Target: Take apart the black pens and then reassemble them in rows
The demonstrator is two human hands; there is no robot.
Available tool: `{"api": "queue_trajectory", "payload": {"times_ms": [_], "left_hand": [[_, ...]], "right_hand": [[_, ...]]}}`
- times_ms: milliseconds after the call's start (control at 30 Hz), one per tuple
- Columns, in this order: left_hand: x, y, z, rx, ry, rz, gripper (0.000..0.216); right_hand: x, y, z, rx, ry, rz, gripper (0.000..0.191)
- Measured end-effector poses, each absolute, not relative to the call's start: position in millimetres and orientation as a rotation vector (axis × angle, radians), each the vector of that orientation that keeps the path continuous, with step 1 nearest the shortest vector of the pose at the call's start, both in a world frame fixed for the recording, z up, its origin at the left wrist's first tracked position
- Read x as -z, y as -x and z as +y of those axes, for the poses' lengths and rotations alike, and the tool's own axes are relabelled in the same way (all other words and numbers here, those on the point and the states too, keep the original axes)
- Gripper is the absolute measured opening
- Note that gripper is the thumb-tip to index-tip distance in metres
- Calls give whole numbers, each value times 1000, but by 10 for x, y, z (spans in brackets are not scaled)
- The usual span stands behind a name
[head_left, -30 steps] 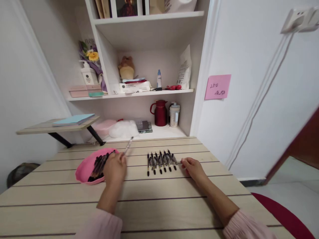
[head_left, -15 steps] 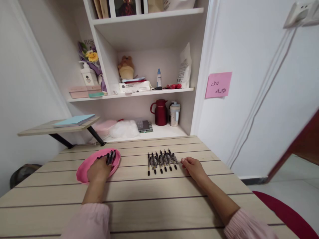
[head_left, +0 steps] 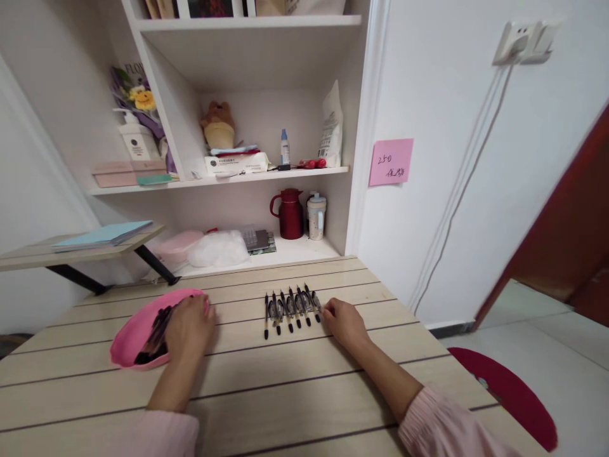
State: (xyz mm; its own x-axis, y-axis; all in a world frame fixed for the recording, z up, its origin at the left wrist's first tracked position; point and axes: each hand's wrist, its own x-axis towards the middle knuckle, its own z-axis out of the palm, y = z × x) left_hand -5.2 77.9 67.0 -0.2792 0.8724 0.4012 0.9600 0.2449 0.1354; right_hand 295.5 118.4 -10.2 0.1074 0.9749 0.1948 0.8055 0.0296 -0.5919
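A pink tray (head_left: 124, 339) at the left of the table holds a pile of black pens (head_left: 158, 330). My left hand (head_left: 190, 327) is over the tray's right side, its fingers curled down near the rim; what they hold, if anything, is hidden. In the middle of the table, several black-tipped pens (head_left: 290, 308) stand out in a slightly slanted row, with small dark rounded pieces between them. At the right end of this row, my right hand (head_left: 345, 322) has thumb and forefinger pinched together close to the last piece. Whatever is in the pinch is too small to name.
A raised wooden stand (head_left: 143, 236) with blue paper (head_left: 102, 235) is at the back left. Behind the table, white shelves hold a red jug (head_left: 290, 216), a cup (head_left: 316, 217) and a plastic bag (head_left: 217, 249). A red round seat (head_left: 504, 393) is at the lower right.
My left hand has moved rightward from among the pens to the tray's right side. My right hand stays pinched at the row's right end. The view has turned right.
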Motion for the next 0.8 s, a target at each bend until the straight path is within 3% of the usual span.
{"api": "queue_trajectory", "payload": {"times_ms": [100,300,800], "left_hand": [[-536,-409,703,732,2058,-2027,28],[-236,-1068,484,678,2526,-1793,20],[-71,-1077,462,931,2721,-1796,17]], "right_hand": [[74,-2996,1191,-315,1916,-1747,16],[26,-2986,1170,-298,1968,-1775,20],[3,-2773,1103,-214,1998,-1896,21]]}}
